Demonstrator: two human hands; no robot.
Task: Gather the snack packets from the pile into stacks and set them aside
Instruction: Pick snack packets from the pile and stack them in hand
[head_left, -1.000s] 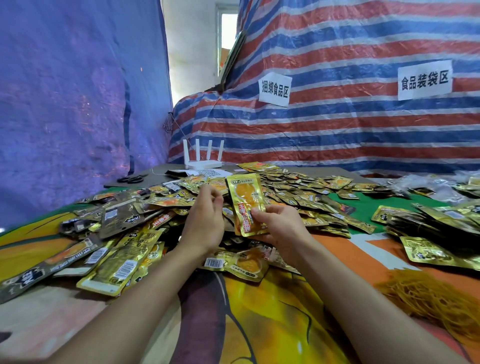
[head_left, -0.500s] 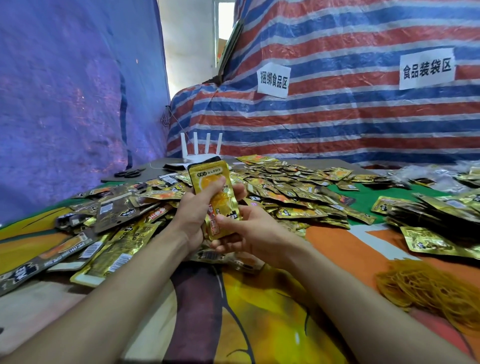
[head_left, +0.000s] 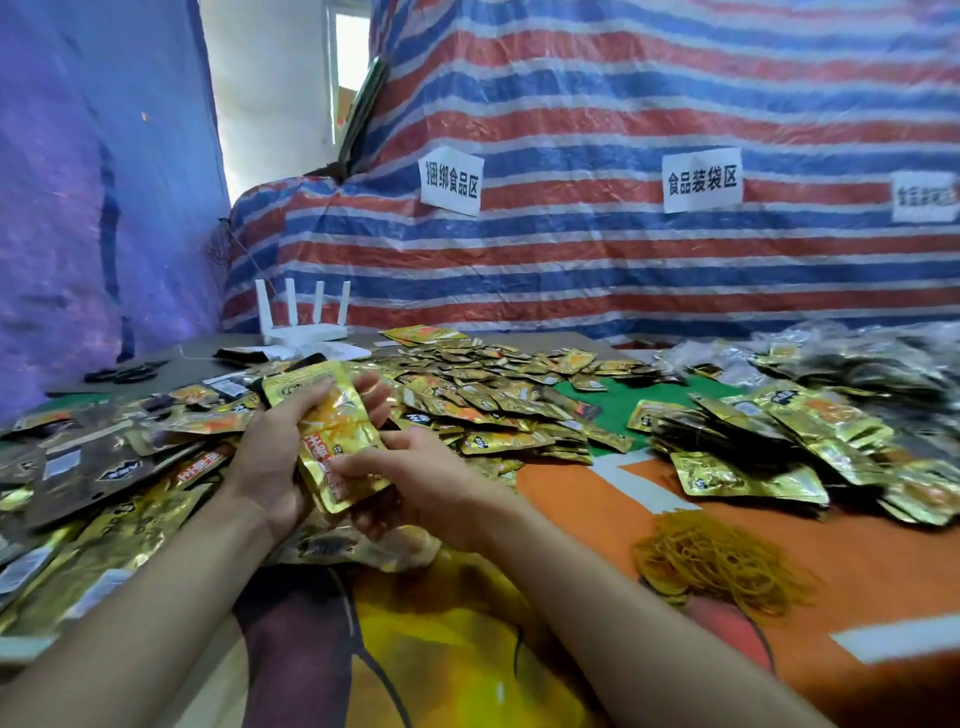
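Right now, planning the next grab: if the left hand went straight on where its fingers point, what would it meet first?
Probably the loose packet pile just ahead of it. The left hand, gripping a gold packet, points away and slightly right; depth is unclear.

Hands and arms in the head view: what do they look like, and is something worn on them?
The left hand and right hand are bare, without gloves. No ring, watch or bracelet shows. The left forearm and right forearm are uncovered down to the picture's bottom edge; no sleeve is in view.
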